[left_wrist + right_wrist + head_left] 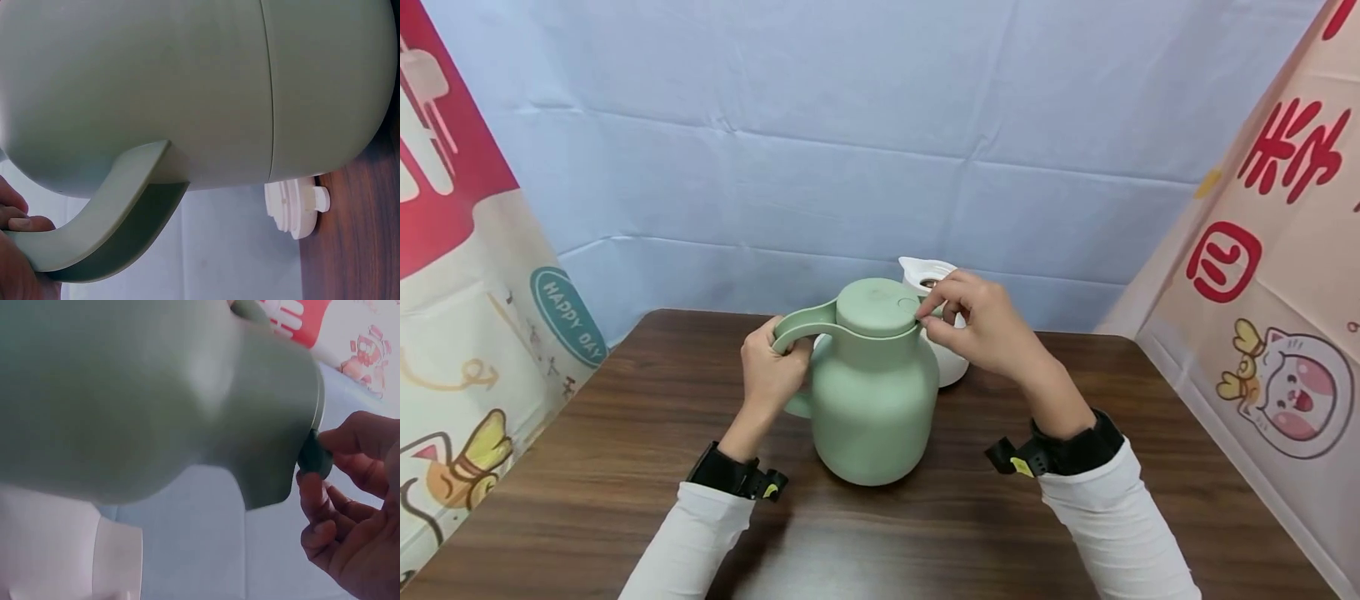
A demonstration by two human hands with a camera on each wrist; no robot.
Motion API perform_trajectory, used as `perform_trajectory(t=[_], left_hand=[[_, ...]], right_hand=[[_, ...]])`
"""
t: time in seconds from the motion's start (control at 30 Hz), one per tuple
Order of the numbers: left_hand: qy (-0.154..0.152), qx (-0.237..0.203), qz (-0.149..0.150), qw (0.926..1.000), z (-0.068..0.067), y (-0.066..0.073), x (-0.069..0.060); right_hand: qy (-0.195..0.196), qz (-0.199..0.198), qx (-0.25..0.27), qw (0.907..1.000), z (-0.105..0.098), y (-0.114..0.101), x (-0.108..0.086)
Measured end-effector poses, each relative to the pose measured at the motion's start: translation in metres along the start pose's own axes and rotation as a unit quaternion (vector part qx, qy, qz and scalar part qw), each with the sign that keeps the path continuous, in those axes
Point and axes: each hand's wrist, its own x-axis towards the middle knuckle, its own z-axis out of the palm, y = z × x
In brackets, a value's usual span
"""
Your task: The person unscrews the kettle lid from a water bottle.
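A sage-green thermos jug (874, 408) stands upright over the middle of the table. My left hand (772, 367) grips the top of its curved handle (109, 215), fingers wrapped round it. The round green lid (874, 304) sits in the jug's mouth. On the spout side, my right hand (988, 329) pinches a small dark green tab (314, 456) at the lid's edge between thumb and fingertip. The spout (265, 484) juts out just beside these fingers. Part of the handle is hidden by my left hand.
Close behind the green jug stands a white jug (952, 367), partly hidden, its top uncovered. A white stepped lid-like piece (294, 206) lies on the brown wooden table (662, 450). Pale blue cloth (775, 167) hangs at the back, with printed cloths at both sides.
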Motion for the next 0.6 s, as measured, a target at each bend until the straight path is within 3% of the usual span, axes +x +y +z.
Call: perform_trajectory(t=[0.23, 0.6], left_hand=[[0.007, -0.002, 0.021, 0.9998, 0.002, -0.003, 0.001], [0.006, -0.008, 0.018, 0.9998, 0.002, -0.005, 0.001]], right_hand=[[-0.004, 0.047, -0.052, 0.9976, -0.003, 0.007, 0.012], [-0.030, 0.137, -0.084, 0.9865, 0.000, 0.004, 0.033]])
